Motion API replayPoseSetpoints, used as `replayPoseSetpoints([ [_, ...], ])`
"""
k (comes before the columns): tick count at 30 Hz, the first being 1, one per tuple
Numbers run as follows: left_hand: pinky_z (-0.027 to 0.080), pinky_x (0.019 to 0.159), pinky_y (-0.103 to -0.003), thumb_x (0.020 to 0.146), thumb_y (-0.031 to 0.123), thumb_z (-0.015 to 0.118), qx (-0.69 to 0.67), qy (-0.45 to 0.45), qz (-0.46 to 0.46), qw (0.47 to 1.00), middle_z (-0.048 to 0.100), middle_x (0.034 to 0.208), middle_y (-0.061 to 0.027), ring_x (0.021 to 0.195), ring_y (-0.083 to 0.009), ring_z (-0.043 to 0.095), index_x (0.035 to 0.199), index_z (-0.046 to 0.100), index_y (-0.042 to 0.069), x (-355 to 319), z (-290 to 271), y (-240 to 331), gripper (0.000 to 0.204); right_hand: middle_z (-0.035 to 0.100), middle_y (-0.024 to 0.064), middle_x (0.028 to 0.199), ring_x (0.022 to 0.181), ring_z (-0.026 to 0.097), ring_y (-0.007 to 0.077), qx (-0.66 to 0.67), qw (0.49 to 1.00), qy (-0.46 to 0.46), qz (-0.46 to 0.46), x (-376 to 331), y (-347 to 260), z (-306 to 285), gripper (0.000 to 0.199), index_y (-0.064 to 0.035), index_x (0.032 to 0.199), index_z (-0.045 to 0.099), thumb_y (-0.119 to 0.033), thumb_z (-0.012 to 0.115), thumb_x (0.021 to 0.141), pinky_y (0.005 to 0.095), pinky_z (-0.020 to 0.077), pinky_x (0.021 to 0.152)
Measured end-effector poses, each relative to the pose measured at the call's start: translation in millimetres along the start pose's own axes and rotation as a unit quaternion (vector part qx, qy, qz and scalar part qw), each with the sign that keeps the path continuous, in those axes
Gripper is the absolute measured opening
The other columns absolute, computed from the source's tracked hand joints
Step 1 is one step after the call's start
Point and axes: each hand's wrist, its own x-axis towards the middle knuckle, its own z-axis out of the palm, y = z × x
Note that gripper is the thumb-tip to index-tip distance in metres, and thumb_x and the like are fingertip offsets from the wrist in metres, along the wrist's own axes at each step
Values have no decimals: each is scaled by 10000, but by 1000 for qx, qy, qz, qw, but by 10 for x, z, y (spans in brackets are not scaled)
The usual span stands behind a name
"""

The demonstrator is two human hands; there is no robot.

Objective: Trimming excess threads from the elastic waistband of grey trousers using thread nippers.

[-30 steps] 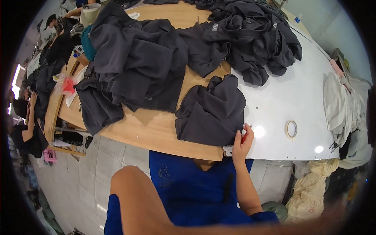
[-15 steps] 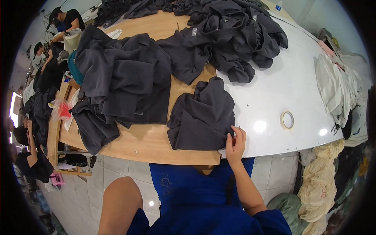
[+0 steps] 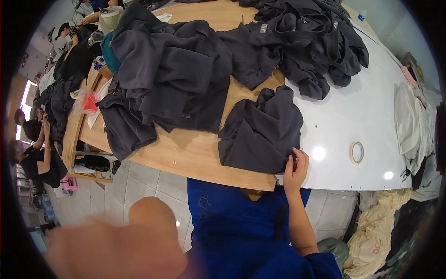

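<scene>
right hand [image 3: 294, 168] | fingers curled, pinching | dark garment [image 3: 261, 131] corner

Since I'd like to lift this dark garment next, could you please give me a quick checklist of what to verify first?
1. Right hand pinches the garment at its near right corner: ok.
2. Left hand free and placed: cannot tell; a blurred arm fills the lower left.
3. Garment separate from the left pile: ok, wood shows between.
4. Garment flat: not ok, rumpled and folded.
5. Tape roll clear of garment: ok.
</scene>
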Motion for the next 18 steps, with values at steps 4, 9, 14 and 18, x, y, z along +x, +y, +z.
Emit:
replayPoseSetpoints([
  [4,464,852,-329,870,109,519,-3,4,-17,1000,636,956,-15,913,-147,582,900,630,67,-78,55,-66,123,515,12,1037,665,405,63,196,973,63,100,78,-15,-231,295,-30,1159,527,11,481,871,189,349,574],
  [9,476,841,-331,864,95,527,0,-5,-38,999,638,943,-20,895,-158,590,893,634,60,-102,-9,-104,116,426,66,985,660,359,114,432,863,118,-234,562,-1799,-1167,572,-30,1111,461,-360,679,698,251,276,510],
  [14,487,830,-334,858,80,535,-38,-36,-24,998,639,929,-25,877,-170,598,887,638,54,-67,-47,-151,110,420,51,1007,671,363,115,440,846,109,-280,528,-1193,-2021,545,-56,1114,470,-359,675,709,253,276,516],
  [18,497,821,-336,853,69,542,-45,-55,28,997,640,919,-29,862,-179,605,881,642,49,-109,23,-261,105,414,35,1029,683,368,115,453,823,55,-338,430,-1014,-2419,520,-83,1117,479,-359,671,720,256,276,521],
])
